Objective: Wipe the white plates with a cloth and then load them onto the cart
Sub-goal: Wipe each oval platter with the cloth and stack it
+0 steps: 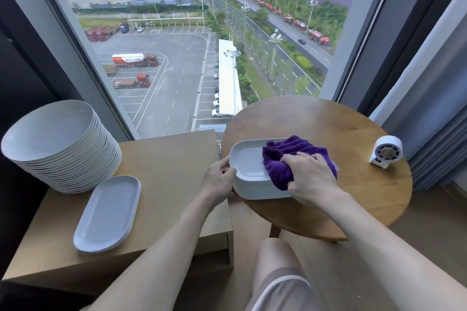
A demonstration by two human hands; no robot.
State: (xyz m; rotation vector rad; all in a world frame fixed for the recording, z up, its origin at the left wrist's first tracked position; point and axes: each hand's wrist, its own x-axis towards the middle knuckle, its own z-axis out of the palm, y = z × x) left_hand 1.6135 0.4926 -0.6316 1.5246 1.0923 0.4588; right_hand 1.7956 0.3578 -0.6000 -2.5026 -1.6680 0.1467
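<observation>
A stack of white oblong plates point(249, 168) sits at the near left edge of the round wooden table point(328, 131). My left hand point(219, 179) grips the stack's left rim. A bunched purple cloth point(290, 155) lies on the top plate, and my right hand point(312, 174) presses down on it, fingers closed over the fabric. One single white oblong plate point(108, 213) lies on the rectangular wooden surface point(171, 166) to the left. Behind it stands a tall stack of round white plates point(60, 144).
A small white fan-like device point(385, 151) stands at the right side of the round table. A large window fills the space behind both surfaces, and grey curtains hang at the right. My knee point(275, 255) is below the table edge.
</observation>
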